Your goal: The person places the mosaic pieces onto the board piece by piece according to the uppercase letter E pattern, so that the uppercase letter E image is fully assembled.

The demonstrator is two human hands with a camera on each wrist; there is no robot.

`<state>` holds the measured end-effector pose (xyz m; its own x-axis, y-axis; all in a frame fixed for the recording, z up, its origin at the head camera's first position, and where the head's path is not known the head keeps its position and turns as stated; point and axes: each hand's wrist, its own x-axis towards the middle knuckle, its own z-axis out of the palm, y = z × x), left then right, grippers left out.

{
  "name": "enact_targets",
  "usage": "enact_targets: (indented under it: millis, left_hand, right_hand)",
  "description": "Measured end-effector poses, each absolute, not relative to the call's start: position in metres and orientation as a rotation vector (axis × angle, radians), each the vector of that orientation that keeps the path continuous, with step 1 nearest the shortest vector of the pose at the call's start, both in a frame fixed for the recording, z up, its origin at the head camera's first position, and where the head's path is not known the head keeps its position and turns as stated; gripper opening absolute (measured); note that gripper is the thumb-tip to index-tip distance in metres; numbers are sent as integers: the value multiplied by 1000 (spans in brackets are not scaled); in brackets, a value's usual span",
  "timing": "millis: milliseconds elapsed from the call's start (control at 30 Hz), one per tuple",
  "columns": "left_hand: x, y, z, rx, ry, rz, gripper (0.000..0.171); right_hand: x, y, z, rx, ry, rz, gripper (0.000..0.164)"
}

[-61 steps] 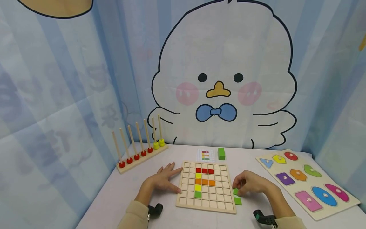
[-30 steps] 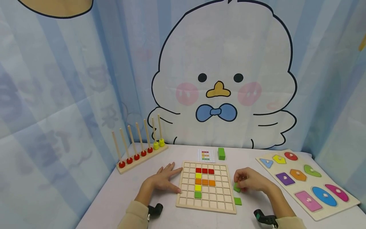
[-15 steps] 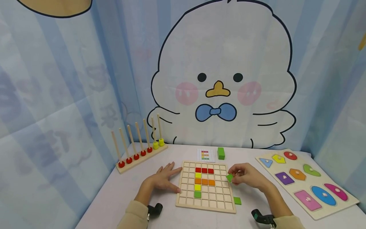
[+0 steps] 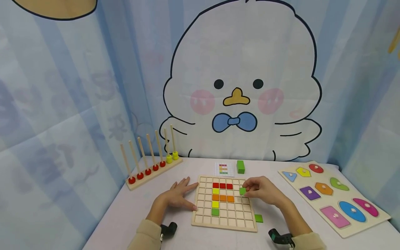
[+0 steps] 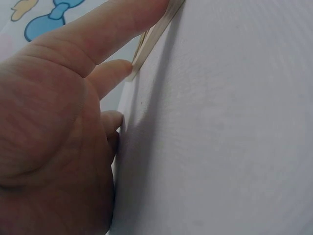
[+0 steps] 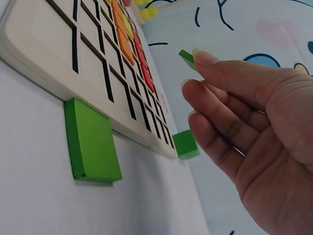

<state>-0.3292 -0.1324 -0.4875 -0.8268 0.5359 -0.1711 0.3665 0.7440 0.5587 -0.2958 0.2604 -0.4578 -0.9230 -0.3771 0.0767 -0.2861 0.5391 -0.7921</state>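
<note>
A wooden grid board [image 4: 232, 222] lies on the table with red, yellow, orange and green tiles set in some cells. My left hand [image 4: 179, 195] rests spread at the board's left edge, thumb and index finger touching the frame. Between the thumb and fingers of my right hand [image 4: 264, 190] is a green square tile [image 4: 242, 191], held above the board's upper right part. In the right wrist view that tile [image 6: 187, 59] shows edge-on at the fingertips. Another green tile [image 4: 258, 218] lies against the board's right edge, near its lower corner.
Behind the board lie a printed pattern card [image 4: 223, 169] and a green block [image 4: 240, 167]. A peg stand [image 4: 153, 173] with red and yellow beads stands at the left. To the right is a knobbed shape puzzle [image 4: 331, 201]. Patterned curtains enclose the table.
My right hand has picked up a green tile from beside the board and carried it up and left over the grid. The left hand has stayed in place.
</note>
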Motion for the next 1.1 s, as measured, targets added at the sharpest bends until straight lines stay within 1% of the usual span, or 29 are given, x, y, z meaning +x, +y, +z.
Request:
enact_targets:
  millis: [200, 767, 1100]
  left_hand:
    - [-330, -133, -490, 706, 2627, 751, 102]
    - [-330, -132, -492, 702, 2634, 742, 99]
    - [-331, -132, -490, 705, 2629, 744, 99]
  right_hand:
    - [-297, 245, -461, -582, 2711, -1339, 25]
    - [-293, 215, -469, -790, 2570, -1261, 22]
    - [-289, 204, -470, -777, 2528, -1199, 20]
